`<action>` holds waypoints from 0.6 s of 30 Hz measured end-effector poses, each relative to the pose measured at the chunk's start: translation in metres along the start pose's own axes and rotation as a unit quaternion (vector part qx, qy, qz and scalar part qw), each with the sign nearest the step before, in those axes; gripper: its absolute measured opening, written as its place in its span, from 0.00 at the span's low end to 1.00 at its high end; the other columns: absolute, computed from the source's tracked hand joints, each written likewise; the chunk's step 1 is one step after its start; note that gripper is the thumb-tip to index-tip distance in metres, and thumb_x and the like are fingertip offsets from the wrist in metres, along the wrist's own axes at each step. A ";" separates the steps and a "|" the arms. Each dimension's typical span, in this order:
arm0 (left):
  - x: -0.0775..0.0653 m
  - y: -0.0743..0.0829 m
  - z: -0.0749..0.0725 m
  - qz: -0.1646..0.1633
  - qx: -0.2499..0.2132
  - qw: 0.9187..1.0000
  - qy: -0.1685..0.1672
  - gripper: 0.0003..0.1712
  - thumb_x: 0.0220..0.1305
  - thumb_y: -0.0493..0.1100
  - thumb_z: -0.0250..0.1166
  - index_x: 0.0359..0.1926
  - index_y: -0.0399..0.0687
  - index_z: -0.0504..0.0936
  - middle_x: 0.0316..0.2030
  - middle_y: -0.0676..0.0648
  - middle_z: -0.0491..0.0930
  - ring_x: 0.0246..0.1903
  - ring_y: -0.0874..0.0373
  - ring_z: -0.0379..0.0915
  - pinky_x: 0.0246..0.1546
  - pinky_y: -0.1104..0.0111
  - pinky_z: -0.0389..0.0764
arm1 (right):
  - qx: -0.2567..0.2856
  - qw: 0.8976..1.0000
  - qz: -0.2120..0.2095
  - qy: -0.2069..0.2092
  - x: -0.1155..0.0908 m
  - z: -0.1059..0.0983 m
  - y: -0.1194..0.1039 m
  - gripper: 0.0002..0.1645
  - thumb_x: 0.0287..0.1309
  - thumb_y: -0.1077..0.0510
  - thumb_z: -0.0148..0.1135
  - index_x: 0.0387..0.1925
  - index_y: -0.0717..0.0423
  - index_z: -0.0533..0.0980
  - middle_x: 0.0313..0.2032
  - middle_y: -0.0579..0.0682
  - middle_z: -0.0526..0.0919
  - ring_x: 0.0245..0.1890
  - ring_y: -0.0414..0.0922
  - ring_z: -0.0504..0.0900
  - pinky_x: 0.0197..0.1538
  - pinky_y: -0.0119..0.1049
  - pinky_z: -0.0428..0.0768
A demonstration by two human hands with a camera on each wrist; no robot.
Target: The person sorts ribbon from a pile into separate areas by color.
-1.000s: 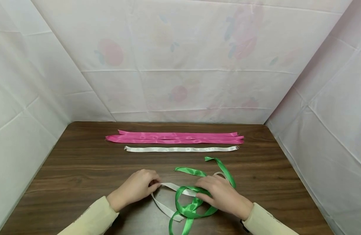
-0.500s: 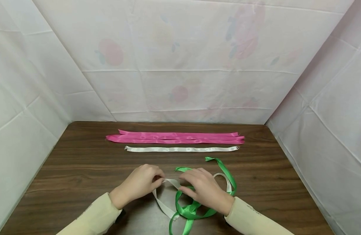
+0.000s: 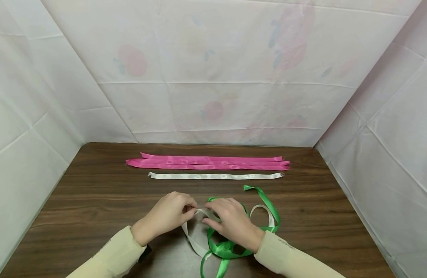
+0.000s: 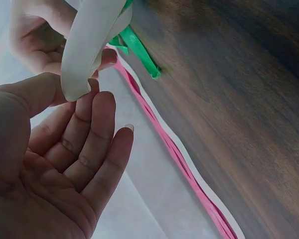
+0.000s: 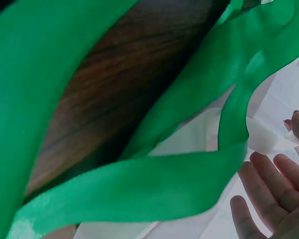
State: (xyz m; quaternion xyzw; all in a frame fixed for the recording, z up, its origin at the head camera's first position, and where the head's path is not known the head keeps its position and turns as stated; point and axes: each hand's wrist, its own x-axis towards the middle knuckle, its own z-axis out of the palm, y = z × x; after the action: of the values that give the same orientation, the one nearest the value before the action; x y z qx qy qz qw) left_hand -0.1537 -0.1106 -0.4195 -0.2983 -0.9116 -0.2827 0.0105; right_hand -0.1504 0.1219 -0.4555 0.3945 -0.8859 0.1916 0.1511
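Note:
My left hand pinches a white ribbon between thumb and fingertips; the left wrist view has the ribbon folded over at the pinch, the other fingers loosely bent. Close by on the right, my right hand reaches toward that pinch, thumb and fingers apart with the white ribbon passing between them. Beneath the right hand a long green ribbon lies in loose loops and partly hides the white one. In the right wrist view, green ribbon crosses in front of loosely extended right fingers.
Several pink ribbons lie straight side by side along the back of the brown wooden table. One white ribbon strip lies parallel in front of them. White printed cloth walls in the back and sides.
My right hand has slid left along the white ribbon toward the left hand, uncovering a white loop at the right. The left hand has shifted slightly right and away, still pinching.

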 end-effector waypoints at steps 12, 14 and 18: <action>0.000 0.001 0.001 -0.001 -0.014 1.000 -0.009 0.06 0.64 0.34 0.69 0.35 0.48 0.90 0.27 0.57 0.84 0.25 0.71 0.72 0.27 0.78 0.73 | 0.000 1.000 0.015 -0.008 0.003 0.007 0.002 0.10 0.61 0.54 0.73 0.45 0.47 0.85 0.40 0.40 0.90 0.40 0.36 0.88 0.46 0.34 0.83; 0.000 0.001 0.001 -0.001 -0.014 1.000 -0.009 0.06 0.64 0.34 0.69 0.35 0.49 0.90 0.28 0.57 0.84 0.25 0.71 0.72 0.27 0.78 0.73 | -0.004 1.000 0.017 -0.007 0.003 0.008 0.003 0.09 0.62 0.56 0.72 0.44 0.46 0.86 0.39 0.40 0.90 0.40 0.36 0.88 0.45 0.33 0.83; -0.001 0.000 0.001 0.001 -0.007 1.000 -0.004 0.05 0.63 0.35 0.69 0.34 0.49 0.90 0.28 0.57 0.84 0.26 0.71 0.72 0.27 0.78 0.74 | -0.009 1.000 0.029 -0.007 0.004 0.006 0.004 0.07 0.61 0.57 0.72 0.42 0.45 0.87 0.38 0.39 0.91 0.39 0.35 0.88 0.44 0.33 0.84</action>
State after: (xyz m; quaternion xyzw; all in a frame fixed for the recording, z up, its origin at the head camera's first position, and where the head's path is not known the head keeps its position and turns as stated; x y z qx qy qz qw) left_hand -0.1534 -0.1109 -0.4202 -0.3001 -0.9094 -0.2878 0.0048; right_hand -0.1571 0.1192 -0.4601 0.3691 -0.8994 0.1854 0.1430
